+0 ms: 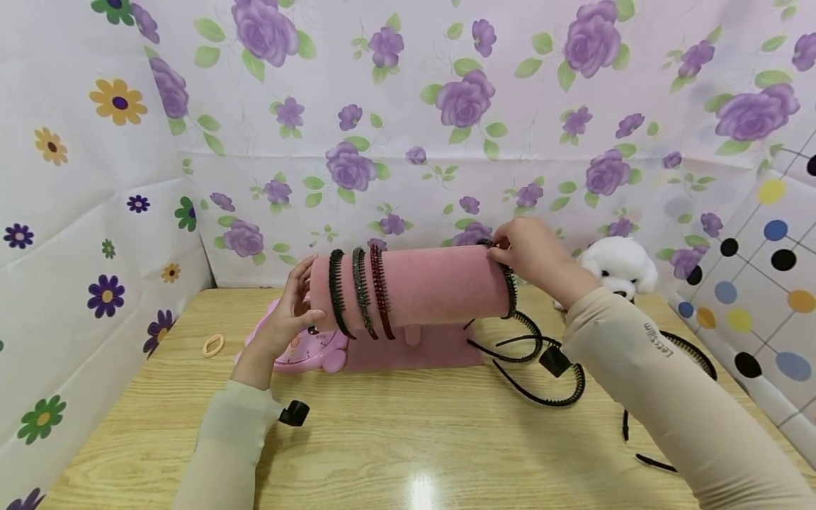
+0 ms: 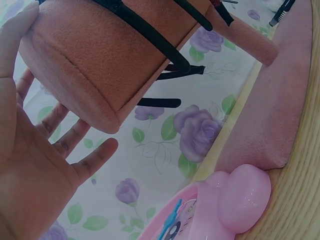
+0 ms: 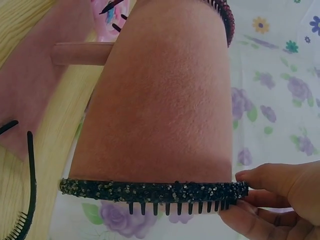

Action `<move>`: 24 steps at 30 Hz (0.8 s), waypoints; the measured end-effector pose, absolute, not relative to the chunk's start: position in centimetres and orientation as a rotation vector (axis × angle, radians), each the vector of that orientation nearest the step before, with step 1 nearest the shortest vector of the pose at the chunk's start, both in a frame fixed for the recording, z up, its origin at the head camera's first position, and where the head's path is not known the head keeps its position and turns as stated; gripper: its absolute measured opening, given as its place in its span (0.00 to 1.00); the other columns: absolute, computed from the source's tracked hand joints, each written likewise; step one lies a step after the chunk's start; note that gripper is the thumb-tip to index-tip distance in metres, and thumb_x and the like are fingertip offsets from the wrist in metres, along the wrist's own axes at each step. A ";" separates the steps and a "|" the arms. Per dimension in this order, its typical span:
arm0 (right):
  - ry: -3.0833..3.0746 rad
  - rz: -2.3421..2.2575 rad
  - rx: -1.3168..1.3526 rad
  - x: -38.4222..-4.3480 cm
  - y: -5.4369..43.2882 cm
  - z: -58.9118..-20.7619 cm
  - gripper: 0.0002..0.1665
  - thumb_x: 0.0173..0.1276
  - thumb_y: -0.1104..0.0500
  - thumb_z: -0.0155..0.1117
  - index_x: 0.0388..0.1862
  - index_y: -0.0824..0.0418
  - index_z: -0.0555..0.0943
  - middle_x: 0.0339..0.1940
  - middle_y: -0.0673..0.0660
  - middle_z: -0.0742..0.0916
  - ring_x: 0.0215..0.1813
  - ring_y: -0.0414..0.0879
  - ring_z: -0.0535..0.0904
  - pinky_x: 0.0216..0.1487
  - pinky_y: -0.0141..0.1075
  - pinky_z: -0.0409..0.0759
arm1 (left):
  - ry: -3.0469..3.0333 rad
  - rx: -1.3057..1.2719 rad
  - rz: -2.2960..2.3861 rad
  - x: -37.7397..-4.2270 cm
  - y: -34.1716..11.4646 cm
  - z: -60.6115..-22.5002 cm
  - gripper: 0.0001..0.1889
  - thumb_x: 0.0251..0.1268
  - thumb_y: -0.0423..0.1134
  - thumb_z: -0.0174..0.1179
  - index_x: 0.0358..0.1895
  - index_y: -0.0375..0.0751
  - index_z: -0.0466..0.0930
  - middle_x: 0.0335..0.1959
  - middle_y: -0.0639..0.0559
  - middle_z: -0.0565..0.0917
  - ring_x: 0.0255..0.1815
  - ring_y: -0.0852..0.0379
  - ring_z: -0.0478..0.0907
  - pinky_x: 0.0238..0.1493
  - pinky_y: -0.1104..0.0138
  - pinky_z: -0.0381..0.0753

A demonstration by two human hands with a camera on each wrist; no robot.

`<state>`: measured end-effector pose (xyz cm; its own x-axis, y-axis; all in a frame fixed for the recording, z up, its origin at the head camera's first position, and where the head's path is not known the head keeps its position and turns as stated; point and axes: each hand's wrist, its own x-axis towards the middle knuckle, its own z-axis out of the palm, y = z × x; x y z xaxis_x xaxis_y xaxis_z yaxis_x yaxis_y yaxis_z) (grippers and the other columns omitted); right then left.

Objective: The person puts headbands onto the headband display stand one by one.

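Note:
A pink padded roll (image 1: 440, 287) lies sideways on a short post above a pink base (image 1: 408, 350). My left hand (image 1: 283, 319) is at its left end, thumb at the edge; in the left wrist view its fairly straight fingers (image 2: 82, 162) spread along the end. A black toothed headband (image 1: 336, 290), a grey glittery headband (image 1: 360, 290) and a dark red headband (image 1: 380, 290) go round the roll's left part. At the right end, my right hand (image 1: 535, 255) pinches a black headband with sparkly stones (image 3: 155, 191) by one side; its band lies across the roll's end.
Several loose black headbands (image 1: 551, 404) lie on the wooden table (image 1: 357, 439) at the right, some partly under my right forearm. A pink plastic item (image 1: 312, 354) stands behind my left hand. A beige ring (image 1: 213, 345) lies far left; a white plush dog (image 1: 618, 265) sits back right.

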<state>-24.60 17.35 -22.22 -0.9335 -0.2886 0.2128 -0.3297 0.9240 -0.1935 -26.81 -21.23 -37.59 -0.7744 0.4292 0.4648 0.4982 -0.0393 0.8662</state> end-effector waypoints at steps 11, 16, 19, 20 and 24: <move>-2.895 0.428 0.445 -24.4 16.5 -22.5 0.17 0.69 0.54 0.62 0.44 0.68 0.84 0.38 0.63 0.88 0.40 0.53 0.83 0.45 0.45 0.80 | -2.137 -1.062 -1.951 -26.8 -21.3 -37.7 0.46 0.64 0.52 0.62 0.77 0.56 0.40 0.72 0.61 0.55 0.67 0.62 0.58 0.58 0.72 0.67; -2.887 0.475 0.460 -24.6 17.0 -22.8 0.20 0.68 0.52 0.62 0.49 0.67 0.83 0.40 0.63 0.88 0.43 0.55 0.83 0.47 0.47 0.79 | -2.122 -1.076 -1.948 -26.8 -21.2 -37.7 0.46 0.64 0.52 0.62 0.77 0.54 0.40 0.72 0.61 0.55 0.67 0.61 0.58 0.58 0.72 0.67; -2.881 0.494 0.501 -24.5 17.5 -22.7 0.22 0.68 0.51 0.62 0.52 0.67 0.82 0.41 0.63 0.87 0.43 0.55 0.83 0.48 0.48 0.78 | -2.122 -1.073 -1.955 -26.8 -21.2 -37.6 0.46 0.64 0.51 0.62 0.77 0.54 0.40 0.72 0.61 0.55 0.68 0.62 0.58 0.58 0.72 0.67; -2.873 0.495 0.528 -24.5 17.6 -22.7 0.22 0.68 0.51 0.62 0.52 0.66 0.82 0.42 0.63 0.87 0.44 0.55 0.82 0.48 0.48 0.78 | -2.124 -1.069 -1.957 -26.8 -21.2 -37.6 0.46 0.64 0.51 0.62 0.77 0.54 0.40 0.72 0.61 0.55 0.68 0.62 0.58 0.58 0.72 0.67; -2.829 0.508 0.640 -24.1 18.3 -23.1 0.20 0.68 0.53 0.63 0.53 0.65 0.81 0.45 0.63 0.85 0.46 0.54 0.81 0.48 0.48 0.78 | -2.129 -1.055 -1.961 -26.8 -21.3 -37.6 0.46 0.64 0.49 0.62 0.77 0.55 0.40 0.72 0.61 0.55 0.68 0.61 0.58 0.58 0.71 0.66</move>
<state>-24.09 18.34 -23.05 -0.8871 -0.3797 0.2624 -0.4472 0.8477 -0.2854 -26.82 -21.25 -37.59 -0.7639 0.4342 0.4775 0.5114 -0.0440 0.8582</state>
